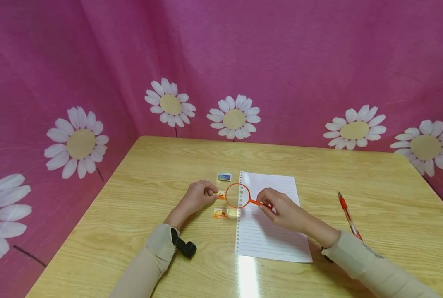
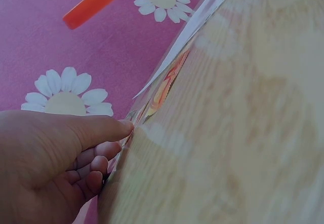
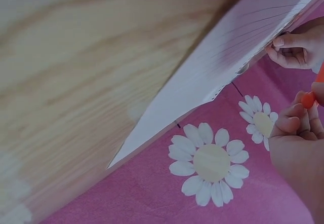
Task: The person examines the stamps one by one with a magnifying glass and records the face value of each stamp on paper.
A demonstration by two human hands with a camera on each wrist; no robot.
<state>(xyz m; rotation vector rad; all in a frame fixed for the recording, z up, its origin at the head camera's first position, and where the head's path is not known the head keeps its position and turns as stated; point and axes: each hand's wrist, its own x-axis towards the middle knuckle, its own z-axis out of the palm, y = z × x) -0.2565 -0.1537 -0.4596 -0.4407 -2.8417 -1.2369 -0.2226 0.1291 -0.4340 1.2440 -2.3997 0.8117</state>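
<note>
My right hand [image 1: 282, 209] grips the thin handle of an orange magnifying glass [image 1: 250, 201]. Its round lens is held above the left edge of a lined sheet of paper [image 1: 269, 242], just right of the middle stamp. With thumb and forefinger, my left hand [image 1: 197, 196] pinches the left edge of that small orange-and-yellow stamp [image 1: 221, 195] on the table. A blue-green stamp [image 1: 225, 177] lies farther back, and another orange-yellow stamp [image 1: 220, 213] lies nearer. In the right wrist view the orange handle end [image 3: 308, 100] shows between the right fingers.
A red pen [image 1: 348, 215] lies on the wooden table [image 1: 161, 161] right of the paper, partly behind the right sleeve. Pink cloth [image 1: 281, 62] with white daisies hangs behind and to the left. A black strap mount [image 1: 185, 247] sits on the left wrist.
</note>
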